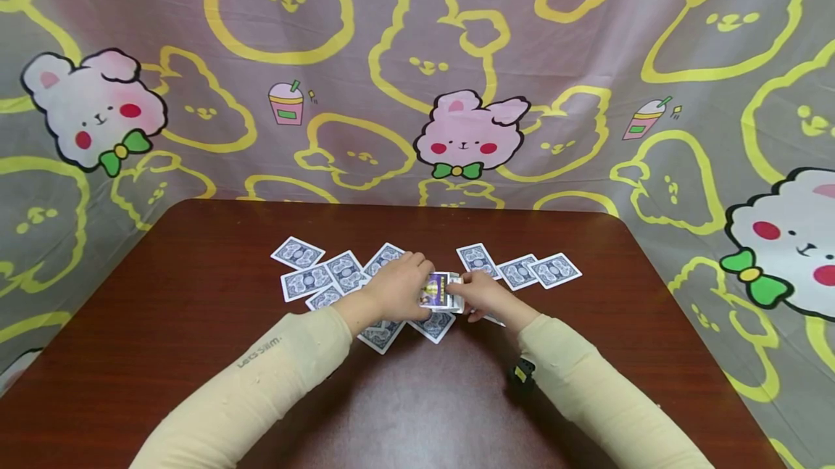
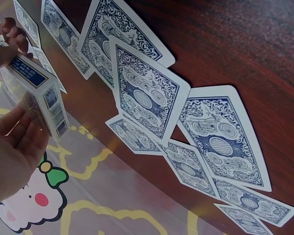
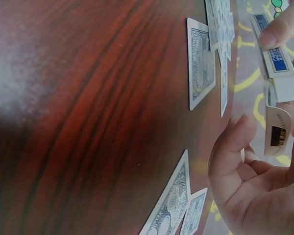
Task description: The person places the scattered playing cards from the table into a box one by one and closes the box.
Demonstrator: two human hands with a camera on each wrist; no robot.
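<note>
A small playing-card box (image 1: 437, 291) with a purple printed face is between the two hands over the table. My left hand (image 1: 399, 288) grips its body, thumb on one side and fingers on the other. At the other end, my right hand (image 1: 484, 293) has its fingers on the box by the raised end flap (image 3: 277, 132). The left wrist view shows the blue label and barcode on the box (image 2: 34, 81). Under and around the hands lie playing cards, face down with blue-patterned backs, such as a left-hand card (image 1: 306, 282) and one below the box (image 1: 433, 325).
Several overlapping cards spread left of the hands, with a far-left card (image 1: 297, 253). To the right, three more lie in a row, ending in a card (image 1: 555, 270). The brown table (image 1: 417, 411) meets a patterned cloth backdrop (image 1: 365, 215) at its back edge.
</note>
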